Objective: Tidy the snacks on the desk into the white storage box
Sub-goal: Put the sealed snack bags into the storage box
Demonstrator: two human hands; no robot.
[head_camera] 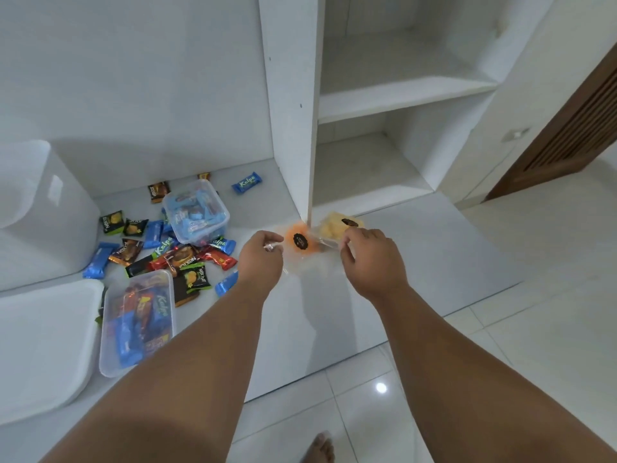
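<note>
Orange snack pack (300, 243) pinched by left hand (262, 259); yellow pack (330, 228) gripped by right hand (370, 259), beside shelf upright (293, 111).

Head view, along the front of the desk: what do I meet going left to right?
White storage box → flat clear container of snacks → left hand → orange snack pack → right hand.

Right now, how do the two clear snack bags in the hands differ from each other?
The orange snack bag holds orange pieces and is pinched by the left hand; the yellow snack bag holds pale yellow pieces and is held by the right hand. Both are clear with a dark round label.
</note>
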